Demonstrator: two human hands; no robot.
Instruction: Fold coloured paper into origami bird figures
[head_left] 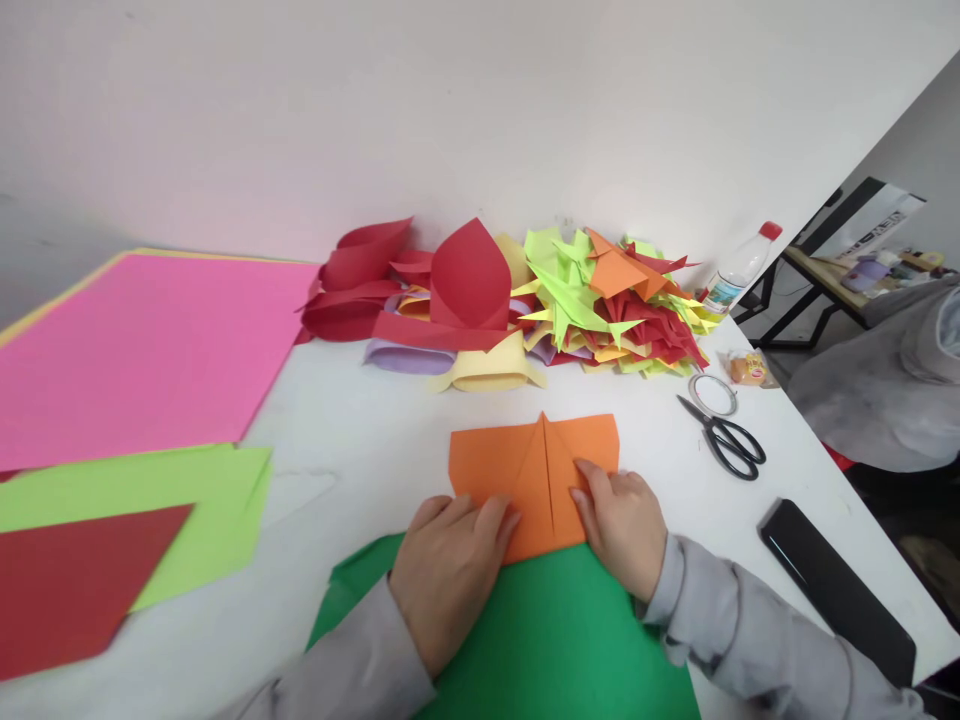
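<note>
A folded sheet of orange paper [534,480] lies in front of me, with creases running to a small point at its top middle. My left hand [454,575] grips its lower left part, fingers curled and thumb close beside them. At the right edge, my right hand [626,520] pinches the same paper between thumb and fingers. Under the lower edge of the orange paper and under my left hand is a large green sheet [562,640]. The undersides of my fingers are hidden.
Pink [165,350], light green [202,560] and red sheets [82,590] lie at left. Rolled red paper shapes [469,280] and a pile of folded paper [622,300] line the wall. Scissors [724,435], tape [714,395], a bottle [739,268] and a black phone-like object [836,590] are right.
</note>
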